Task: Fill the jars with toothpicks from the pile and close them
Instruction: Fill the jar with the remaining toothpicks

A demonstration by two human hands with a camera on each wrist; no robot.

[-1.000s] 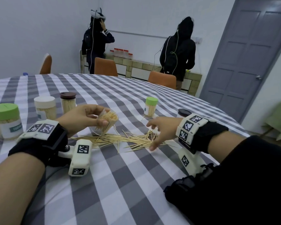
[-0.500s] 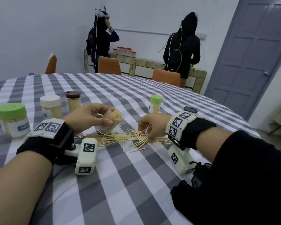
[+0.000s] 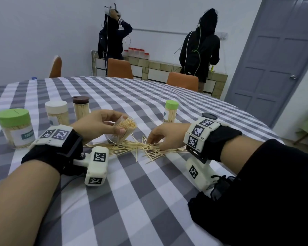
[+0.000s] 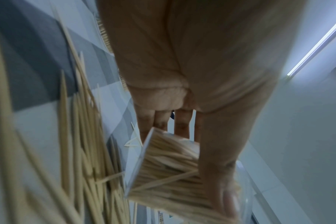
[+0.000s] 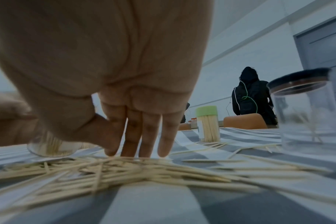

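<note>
Tilted clear jar, mouth turned right toward the other hand and already well stocked with toothpicks, base low near the checked tabletop. Held by the left hand, fingers and thumb curled round its wall. Just beside and below it, the loose pile, most sticks lying with long axes left to right across the cloth, a few crossed at angles. Right hand directly over the pile's right part, nearer to it than the left; fingers fairly straight and pointing down, tips touching the sticks, thumb drawn in beside them, nothing lifted as yet. Judged as the gathering step: a bunch to be pinched, then carried a short way left into the open mouth, sticks turned to match the jar's axis. Farther out, four capped, filled jars: three on the left, one green-capped behind the right hand. Close behind the right wrist, a nearly empty jar with a dark lid resting on it.
</note>
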